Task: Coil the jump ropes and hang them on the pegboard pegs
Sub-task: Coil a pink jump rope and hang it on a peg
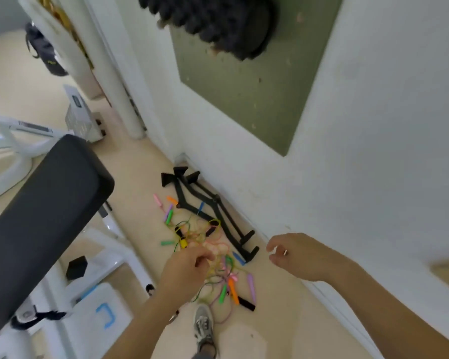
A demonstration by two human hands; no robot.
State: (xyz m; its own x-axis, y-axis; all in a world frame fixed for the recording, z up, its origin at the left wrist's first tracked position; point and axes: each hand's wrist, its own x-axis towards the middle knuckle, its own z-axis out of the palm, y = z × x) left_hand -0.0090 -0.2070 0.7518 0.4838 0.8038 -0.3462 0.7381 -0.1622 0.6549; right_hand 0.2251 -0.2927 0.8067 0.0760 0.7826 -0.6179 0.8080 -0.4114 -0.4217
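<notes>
A tangle of thin jump ropes point(205, 237) with pink, orange, green, purple, yellow, blue and black handles lies on the beige floor by the wall. My left hand point(187, 268) reaches down over the middle of the tangle, and its curled fingertips pinch some yellow and pink strands. My right hand point(296, 255) hovers to the right near the baseboard with its fingers loosely curved; a tiny white speck shows by its palm. The green pegboard point(244, 99) hangs on the white wall above. I cannot make out its pegs.
A dark foam item point(218, 19) hangs at the pegboard's top. Black floor bars point(213, 211) lie along the baseboard beside the ropes. A black padded bench point(44, 203) on a white frame point(109, 257) stands at left. My shoe point(204, 330) is just below the tangle.
</notes>
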